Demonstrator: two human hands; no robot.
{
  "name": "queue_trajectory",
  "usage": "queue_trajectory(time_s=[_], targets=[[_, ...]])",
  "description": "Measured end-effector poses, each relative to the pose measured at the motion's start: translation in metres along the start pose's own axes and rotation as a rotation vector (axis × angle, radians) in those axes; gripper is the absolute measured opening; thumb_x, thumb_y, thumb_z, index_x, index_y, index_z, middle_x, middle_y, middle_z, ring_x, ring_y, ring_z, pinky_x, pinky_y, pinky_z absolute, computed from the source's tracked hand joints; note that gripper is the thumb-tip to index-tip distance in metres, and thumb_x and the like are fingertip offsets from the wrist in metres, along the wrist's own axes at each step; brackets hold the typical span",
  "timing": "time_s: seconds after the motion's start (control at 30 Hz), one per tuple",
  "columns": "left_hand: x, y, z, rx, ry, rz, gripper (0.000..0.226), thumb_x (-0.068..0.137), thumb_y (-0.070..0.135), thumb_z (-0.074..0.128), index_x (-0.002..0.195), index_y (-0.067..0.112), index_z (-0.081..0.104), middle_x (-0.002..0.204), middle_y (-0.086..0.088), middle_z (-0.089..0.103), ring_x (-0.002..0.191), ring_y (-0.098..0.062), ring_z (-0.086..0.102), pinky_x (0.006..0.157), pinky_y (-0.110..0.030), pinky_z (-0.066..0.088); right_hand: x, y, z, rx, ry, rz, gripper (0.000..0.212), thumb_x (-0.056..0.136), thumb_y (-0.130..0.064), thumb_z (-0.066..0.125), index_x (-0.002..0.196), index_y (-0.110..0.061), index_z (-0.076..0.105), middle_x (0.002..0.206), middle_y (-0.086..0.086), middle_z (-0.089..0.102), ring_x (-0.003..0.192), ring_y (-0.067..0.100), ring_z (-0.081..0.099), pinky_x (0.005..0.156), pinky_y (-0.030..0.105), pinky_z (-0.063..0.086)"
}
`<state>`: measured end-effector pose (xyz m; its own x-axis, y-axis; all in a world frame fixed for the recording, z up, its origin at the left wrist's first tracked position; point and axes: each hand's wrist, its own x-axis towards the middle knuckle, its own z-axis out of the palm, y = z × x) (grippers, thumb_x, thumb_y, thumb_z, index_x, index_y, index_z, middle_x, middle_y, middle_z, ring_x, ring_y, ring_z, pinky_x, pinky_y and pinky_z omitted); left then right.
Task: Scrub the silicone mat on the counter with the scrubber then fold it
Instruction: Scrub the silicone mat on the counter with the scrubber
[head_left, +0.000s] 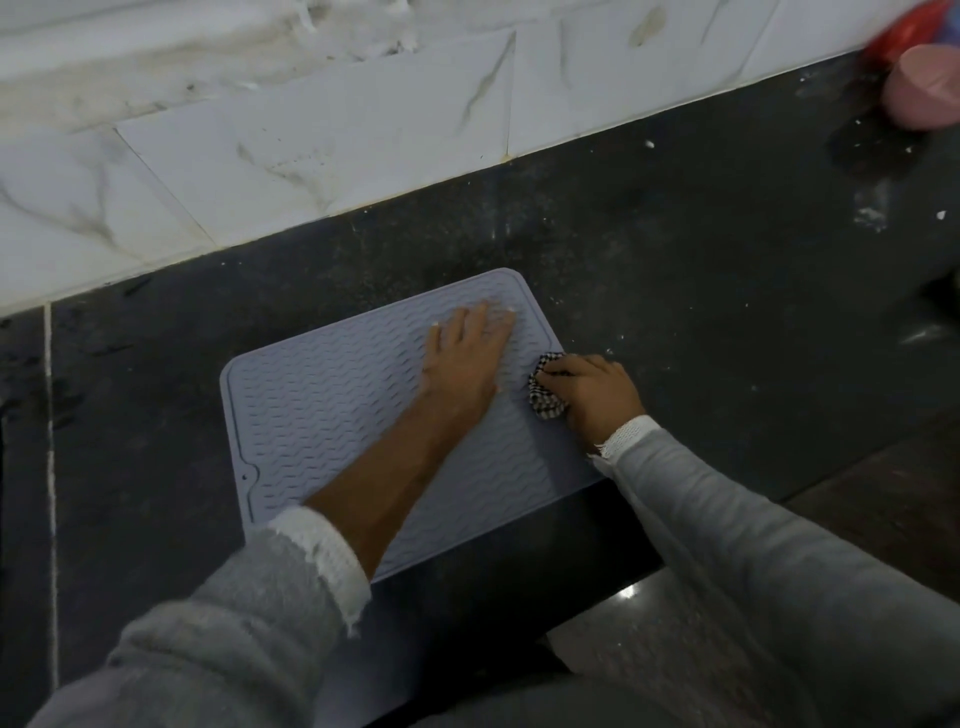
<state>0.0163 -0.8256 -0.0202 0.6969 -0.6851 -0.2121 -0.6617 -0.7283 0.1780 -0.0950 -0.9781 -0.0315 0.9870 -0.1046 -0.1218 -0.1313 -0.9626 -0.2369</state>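
Observation:
A pale blue-grey silicone mat (322, 405) with a wavy ribbed surface lies flat on the dark counter (701, 270), its near corner reaching the counter's front edge. My left hand (465, 364) rests flat on the mat's far right part, fingers straight and spread. My right hand (595, 397) grips a crumpled black-and-white checked scrubber (545, 400) at the mat's right edge, the scrubber touching the mat.
A white marbled tile wall (311, 145) runs behind the counter. A pink round container (922, 85) and something red stand at the far right corner. White crumbs speckle the counter on the right. A lower floor surface (649, 623) shows beneath the counter's front edge.

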Motion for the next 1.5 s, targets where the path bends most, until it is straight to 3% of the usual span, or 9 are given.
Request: queue_trajectory(time_s=[0.1, 0.2, 0.3, 0.6, 0.7, 0.83, 1.0, 1.27, 1.5], targets=[[-0.028, 0.017, 0.015, -0.079, 0.048, -0.024, 0.076, 0.09, 0.04, 0.059, 0.151, 0.03, 0.015, 0.16, -0.005, 0.007, 0.147, -0.028, 0.005, 0.117, -0.05, 0.008, 0.013, 0.002, -0.012, 0.057, -0.09, 0.02, 0.041, 0.082, -0.014, 0.062, 0.122, -0.021, 0.061, 0.131, 0.007, 0.055, 0.116, 0.028, 0.051, 0.098, 0.038, 0.039], [-0.043, 0.019, 0.027, -0.116, -0.158, -0.05, 0.101, 0.078, 0.06, 0.063, 0.152, 0.031, 0.0, 0.161, -0.003, -0.009, 0.147, -0.03, -0.009, 0.115, -0.057, 0.002, 0.024, -0.001, -0.022, 0.155, -0.01, 0.022, 0.04, 0.079, -0.007, 0.062, 0.118, -0.015, 0.064, 0.127, 0.011, 0.058, 0.113, 0.032, 0.055, 0.095, 0.042, 0.043], [-0.047, 0.014, 0.033, -0.128, -0.297, -0.065, 0.118, 0.072, 0.062, 0.069, 0.151, 0.03, -0.014, 0.158, -0.001, -0.024, 0.144, -0.034, -0.019, 0.112, -0.063, 0.0, 0.028, -0.016, -0.021, 0.038, -0.05, 0.014, 0.041, 0.083, -0.017, 0.061, 0.123, -0.022, 0.06, 0.134, 0.005, 0.052, 0.116, 0.03, 0.051, 0.096, 0.04, 0.041], [-0.048, 0.016, 0.032, -0.125, -0.321, -0.075, 0.117, 0.074, 0.061, 0.068, 0.149, 0.033, -0.017, 0.157, 0.0, -0.027, 0.143, -0.034, -0.022, 0.111, -0.064, -0.002, -0.064, -0.005, 0.009, 0.014, 0.018, -0.017, 0.047, 0.074, -0.008, 0.072, 0.119, -0.017, 0.063, 0.131, 0.008, 0.056, 0.111, 0.039, 0.052, 0.088, 0.048, 0.041], [-0.048, 0.018, 0.029, -0.123, -0.325, -0.079, 0.116, 0.075, 0.06, 0.068, 0.149, 0.033, -0.017, 0.157, 0.0, -0.027, 0.143, -0.035, -0.022, 0.111, -0.064, -0.002, -0.055, -0.004, 0.001, 0.017, -0.009, -0.013, 0.045, 0.075, -0.01, 0.07, 0.119, -0.018, 0.063, 0.13, 0.007, 0.056, 0.112, 0.035, 0.052, 0.092, 0.046, 0.042], [-0.049, 0.02, 0.027, -0.105, -0.329, -0.088, 0.116, 0.075, 0.06, 0.068, 0.15, 0.032, -0.017, 0.157, 0.0, -0.026, 0.144, -0.035, -0.02, 0.111, -0.065, 0.0, -0.013, -0.015, -0.009, 0.035, 0.13, 0.0, 0.044, 0.076, -0.007, 0.069, 0.118, -0.016, 0.063, 0.13, 0.007, 0.057, 0.112, 0.035, 0.052, 0.094, 0.044, 0.039], [-0.05, 0.02, 0.028, -0.116, -0.322, -0.086, 0.116, 0.075, 0.06, 0.068, 0.15, 0.033, -0.016, 0.157, 0.0, -0.026, 0.144, -0.035, -0.02, 0.111, -0.064, -0.001, -0.013, -0.021, 0.002, -0.06, 0.033, 0.003, 0.044, 0.079, -0.013, 0.065, 0.123, -0.018, 0.059, 0.136, 0.005, 0.051, 0.116, 0.034, 0.048, 0.093, 0.041, 0.037], [-0.05, 0.015, 0.031, -0.159, -0.312, -0.06, 0.115, 0.075, 0.06, 0.068, 0.15, 0.032, -0.015, 0.157, 0.001, -0.027, 0.143, -0.033, -0.023, 0.11, -0.064, -0.004, -0.096, -0.013, 0.013, -0.026, 0.206, -0.017, 0.056, 0.048, 0.012, 0.076, 0.101, -0.006, 0.071, 0.108, 0.014, 0.069, 0.087, 0.042, 0.064, 0.066, 0.049, 0.05], [-0.054, 0.014, 0.03, -0.153, -0.299, -0.039, 0.112, 0.077, 0.062, 0.064, 0.151, 0.031, -0.014, 0.157, -0.001, -0.026, 0.144, -0.032, -0.022, 0.112, -0.062, -0.005, -0.093, -0.017, 0.012, -0.009, 0.138, 0.036, 0.049, 0.067, 0.006, 0.067, 0.113, -0.009, 0.066, 0.121, 0.012, 0.063, 0.101, 0.041, 0.058, 0.08, 0.049, 0.044]])
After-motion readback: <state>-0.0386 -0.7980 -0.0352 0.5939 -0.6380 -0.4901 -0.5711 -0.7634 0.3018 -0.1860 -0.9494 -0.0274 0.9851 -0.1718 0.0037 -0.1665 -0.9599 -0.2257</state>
